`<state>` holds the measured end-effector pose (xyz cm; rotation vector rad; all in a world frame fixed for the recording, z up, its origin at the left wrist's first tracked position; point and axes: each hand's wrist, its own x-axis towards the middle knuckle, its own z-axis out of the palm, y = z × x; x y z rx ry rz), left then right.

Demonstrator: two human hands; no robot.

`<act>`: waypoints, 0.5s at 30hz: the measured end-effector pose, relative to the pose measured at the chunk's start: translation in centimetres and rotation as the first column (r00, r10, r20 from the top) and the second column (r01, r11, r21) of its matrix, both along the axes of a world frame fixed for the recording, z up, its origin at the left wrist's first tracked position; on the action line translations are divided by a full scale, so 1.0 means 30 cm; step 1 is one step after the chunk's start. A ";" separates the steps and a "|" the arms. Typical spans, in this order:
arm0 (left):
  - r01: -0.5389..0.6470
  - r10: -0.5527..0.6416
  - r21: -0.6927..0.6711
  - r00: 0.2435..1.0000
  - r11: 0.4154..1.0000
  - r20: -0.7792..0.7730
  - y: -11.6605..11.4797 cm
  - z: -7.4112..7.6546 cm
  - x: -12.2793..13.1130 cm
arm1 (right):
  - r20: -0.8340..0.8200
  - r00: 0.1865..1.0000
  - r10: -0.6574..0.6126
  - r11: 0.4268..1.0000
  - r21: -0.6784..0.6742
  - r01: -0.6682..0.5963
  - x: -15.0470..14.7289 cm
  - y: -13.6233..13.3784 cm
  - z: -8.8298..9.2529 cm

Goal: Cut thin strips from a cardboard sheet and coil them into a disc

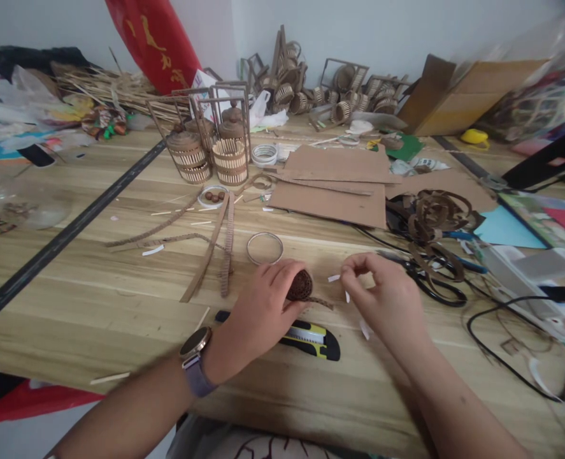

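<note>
My left hand [263, 312] is wrapped round a dark brown coiled cardboard roll [300, 285], whose loose strip end sticks out to the right. To its right, my right hand [382, 296] has thumb and forefinger pressed together; whatever is between them, if anything, is too small to make out. Under and beside my left hand lies a yellow and black utility knife [313, 340]. A metal ring [265, 248] rests on the table just beyond the roll. Corrugated strips [227, 248] lie to the left.
The wooden table [120, 331] holds small lidded baskets [230, 159], flat cardboard sheets [332, 197] and a dish of brown beads [214, 197]. Scissors [437, 290], cables and brown strip coils [439, 213] lie right. An open cardboard box [473, 95] stands at the back.
</note>
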<state>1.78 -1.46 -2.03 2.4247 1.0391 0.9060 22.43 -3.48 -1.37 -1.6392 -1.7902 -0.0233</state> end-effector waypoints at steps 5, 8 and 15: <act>0.044 -0.013 -0.222 0.990 0.974 0.139 0.002 0.022 -0.012 | 0.090 0.992 -0.090 0.995 -0.033 0.093 0.079 0.042 -0.042; 0.071 -0.001 -0.367 0.982 0.928 0.188 0.004 0.038 -0.017 | 0.082 0.994 -0.071 0.997 -0.014 0.073 0.088 0.049 -0.046; 0.077 0.035 -0.476 0.974 0.876 0.223 0.004 0.050 -0.016 | 0.083 0.992 -0.093 0.990 -0.094 0.101 0.092 0.049 -0.038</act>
